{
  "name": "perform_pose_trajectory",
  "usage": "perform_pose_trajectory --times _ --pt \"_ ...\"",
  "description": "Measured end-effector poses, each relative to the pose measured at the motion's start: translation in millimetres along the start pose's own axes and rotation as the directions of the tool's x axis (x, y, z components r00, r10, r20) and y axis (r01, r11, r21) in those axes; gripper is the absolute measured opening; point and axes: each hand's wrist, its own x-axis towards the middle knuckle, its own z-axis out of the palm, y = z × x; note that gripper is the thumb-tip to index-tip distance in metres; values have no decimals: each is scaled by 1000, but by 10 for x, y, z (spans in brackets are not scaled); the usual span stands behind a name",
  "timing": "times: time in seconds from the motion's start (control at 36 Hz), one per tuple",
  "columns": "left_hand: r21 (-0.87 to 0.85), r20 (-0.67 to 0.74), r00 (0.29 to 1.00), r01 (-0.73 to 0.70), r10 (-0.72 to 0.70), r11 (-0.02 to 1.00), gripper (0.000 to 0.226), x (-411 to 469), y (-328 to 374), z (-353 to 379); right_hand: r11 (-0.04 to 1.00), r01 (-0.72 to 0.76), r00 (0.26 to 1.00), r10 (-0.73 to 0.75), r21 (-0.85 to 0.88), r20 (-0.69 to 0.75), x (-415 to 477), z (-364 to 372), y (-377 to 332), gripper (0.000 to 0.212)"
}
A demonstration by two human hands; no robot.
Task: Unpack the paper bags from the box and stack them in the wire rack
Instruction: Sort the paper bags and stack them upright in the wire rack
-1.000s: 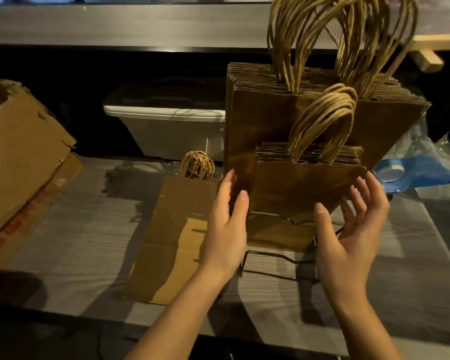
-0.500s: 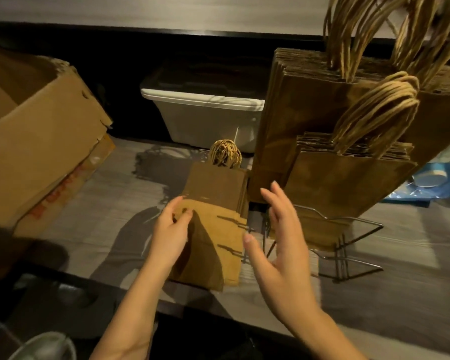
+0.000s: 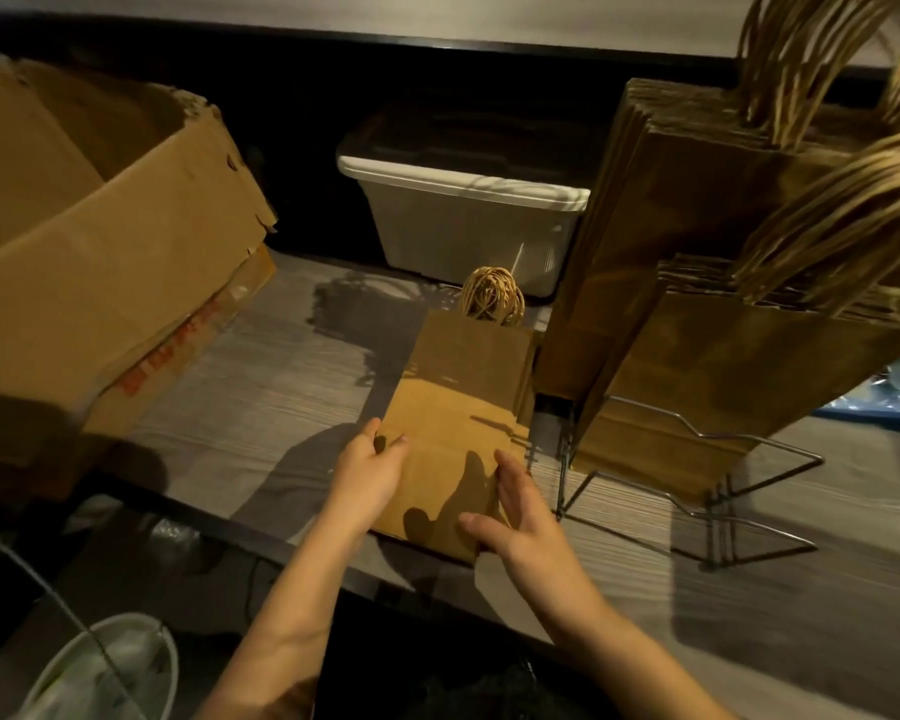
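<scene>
- The flat stack of paper bags [image 3: 453,433] lies on the tabletop [image 3: 261,387], near its front edge and centre. It is just left of the wire rack [image 3: 697,485] and well right of the cardboard box [image 3: 100,241].
- The stack's twisted handles [image 3: 492,304] point toward the far side, close to the plastic bin [image 3: 463,215].
- The left hand [image 3: 370,475] is at the left edge of the flat stack. Its fingers are curled, with thumb and forefinger closed on that edge.
- The right hand [image 3: 520,517] is at the near right corner of the flat stack. Its fingers are straight and lie along the right edge. The thumb is spread wide across the top surface near the front.
- Whether the stack is lifted off the tabletop cannot be determined.
- The wire rack stands on the tabletop at the right and holds two upright groups of bags.
- The large bags [image 3: 671,226] occupy the far section and lean toward the right, handles up.
- The small bags [image 3: 739,371] occupy the nearer section in front of the large bags, handles up.
- The cardboard box sits at the far left with its top open and its rim torn.
- The white plastic bin sits beyond the far edge of the tabletop, in shadow.
</scene>
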Motion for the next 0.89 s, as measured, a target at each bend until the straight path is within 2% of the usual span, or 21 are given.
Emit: perform_pose_trajectory --times 0.11,0.31,0.42,0.53,0.61,0.89 --pt "-31 -18 1000 -3 3 1000 56 -5 7 22 981 -34 999 40 192 -28 -13 -26 -32 76" --pt "-184 -110 993 11 -32 983 54 9 13 19 942 27 999 -11 334 -47 -73 -37 -64 63" --pt "-263 -141 989 13 -51 965 51 7 28 1 943 66 998 -55 325 -42 -118 -28 -114 59" --pt "-370 -157 985 8 -71 929 43 -31 72 19 970 81 996 -69 227 -59 -152 -3 -157 67" --pt "-396 -147 987 -5 -58 918 36 -49 89 37 978 83 995 -72 192 -64 -162 -5 -171 65" --pt "-547 -222 973 -68 -66 834 20 -121 144 -14 956 221 975 -214 192 -55 -208 0 -242 54"
